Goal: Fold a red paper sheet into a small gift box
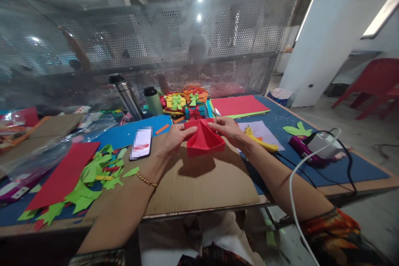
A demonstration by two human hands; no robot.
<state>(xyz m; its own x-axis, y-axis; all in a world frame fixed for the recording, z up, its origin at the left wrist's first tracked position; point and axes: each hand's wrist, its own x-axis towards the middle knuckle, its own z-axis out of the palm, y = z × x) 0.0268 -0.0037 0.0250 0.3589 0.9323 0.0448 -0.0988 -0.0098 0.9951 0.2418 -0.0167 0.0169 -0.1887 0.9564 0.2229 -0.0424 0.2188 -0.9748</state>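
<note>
A folded piece of red paper (205,143), shaped like an open box or pocket, is held up between both hands over a sheet of cardboard (199,187). My left hand (178,136) pinches its upper left edge with the thumb on top. On the other side, my right hand (229,129) grips the upper right edge between thumb and fingers. The paper's middle shows slanted creases meeting near the top. A shadow of the paper falls on the cardboard beneath. Left of my left hand lies a phone (141,143) with its screen lit.
Green paper scraps (93,178) and a red sheet (64,174) lie to the left. Behind stand a steel flask (126,95), a green bottle (153,102) and several colourful paper boxes (176,102). A yellow glue gun (262,141), a purple power strip (307,153) and a white cable (296,208) are right.
</note>
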